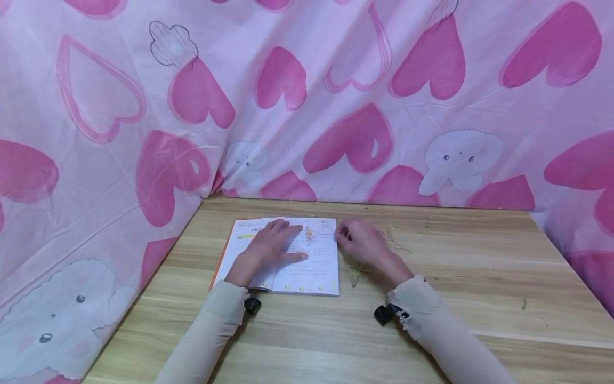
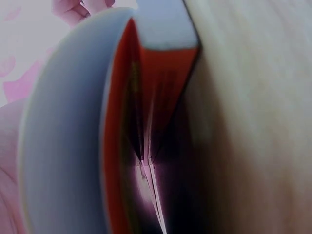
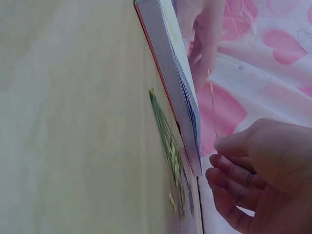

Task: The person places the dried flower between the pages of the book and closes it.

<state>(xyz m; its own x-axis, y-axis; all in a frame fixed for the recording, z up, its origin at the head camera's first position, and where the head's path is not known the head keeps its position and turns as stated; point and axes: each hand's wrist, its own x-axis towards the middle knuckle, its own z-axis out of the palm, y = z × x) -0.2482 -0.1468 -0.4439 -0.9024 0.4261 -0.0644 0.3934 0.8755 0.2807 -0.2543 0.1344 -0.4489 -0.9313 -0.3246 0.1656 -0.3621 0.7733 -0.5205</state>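
Observation:
An open book [image 1: 307, 272] with white printed pages and an orange cover lies on the table. My left hand [image 1: 268, 245] rests across its pages, fingers and thumb extended. Just past the book's right edge, my right hand [image 1: 366, 242] pinches the thin stem of a small dried flower [image 1: 309, 233]. Its yellow-orange head is over the right page, by the left fingertips. The right wrist view shows the slender stem [image 3: 213, 105] between thumb and forefinger. In the left wrist view, the book's curved page [image 2: 63, 122] fills much of the picture close up.
A green dried sprig [image 1: 356, 273] lies on the wooden table [image 1: 307, 341] beside the book's right edge. Thin branching twigs [image 1: 395, 242] are right of my right hand. Small plant bits [image 1: 524, 304] lie farther right. A pink heart-patterned cloth [image 1: 345, 138] hangs behind and left.

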